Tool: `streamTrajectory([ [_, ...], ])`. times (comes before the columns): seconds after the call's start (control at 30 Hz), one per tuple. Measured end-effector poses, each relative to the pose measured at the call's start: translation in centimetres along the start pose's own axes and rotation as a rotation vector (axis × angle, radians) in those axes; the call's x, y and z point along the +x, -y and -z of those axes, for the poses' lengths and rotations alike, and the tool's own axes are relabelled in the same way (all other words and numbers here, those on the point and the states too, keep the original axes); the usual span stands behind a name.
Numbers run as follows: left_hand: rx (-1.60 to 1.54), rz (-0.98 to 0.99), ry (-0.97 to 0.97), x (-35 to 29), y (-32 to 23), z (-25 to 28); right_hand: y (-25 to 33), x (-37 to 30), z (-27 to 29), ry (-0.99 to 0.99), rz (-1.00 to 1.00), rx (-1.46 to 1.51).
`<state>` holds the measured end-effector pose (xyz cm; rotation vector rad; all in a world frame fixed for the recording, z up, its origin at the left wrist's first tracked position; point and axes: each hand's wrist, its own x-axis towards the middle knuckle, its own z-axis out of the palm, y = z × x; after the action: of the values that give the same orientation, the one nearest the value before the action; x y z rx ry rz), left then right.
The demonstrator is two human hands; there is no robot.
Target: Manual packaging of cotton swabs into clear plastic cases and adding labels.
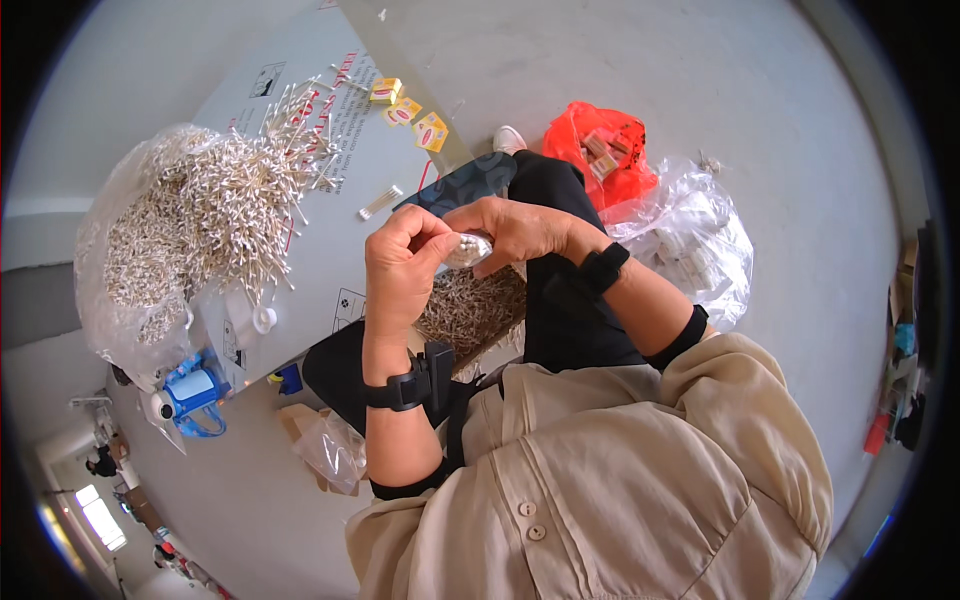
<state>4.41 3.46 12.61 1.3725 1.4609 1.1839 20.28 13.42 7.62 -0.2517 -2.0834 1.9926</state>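
Over my lap, both hands meet at a small clear bag of cotton swabs (468, 250), with white swab tips showing through the plastic. My left hand (402, 262) pinches the bag's left edge between thumb and fingers. Curled round its other side is my right hand (520, 235), partly hiding it. Just below the hands a box of loose cotton swabs (472, 312) sits between my legs. On the table beyond my left hand lies a small bundle of swabs (380, 203).
A big heap of cotton swabs (245, 195) spills from a clear bag (95, 235) on the table (400, 160). Small yellow boxes (402, 111) lie near its edge. A blue bottle (190, 392) stands at the near left corner. Red (570, 135) and clear (735, 250) bags rest on the floor.
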Motion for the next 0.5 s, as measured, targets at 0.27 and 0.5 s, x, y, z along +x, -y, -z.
streamTrajectory([
  [0.27, 0.291, 0.057, -0.162, -1.2, 2.5, -0.3, -2.2, -1.0, -1.1, -0.194, -0.023, -0.136],
  [0.5, 0.302, -0.043, -0.422, -0.6, 8.4, -1.6, -7.3, 0.0, -2.9, -0.475, -0.155, -0.004],
])
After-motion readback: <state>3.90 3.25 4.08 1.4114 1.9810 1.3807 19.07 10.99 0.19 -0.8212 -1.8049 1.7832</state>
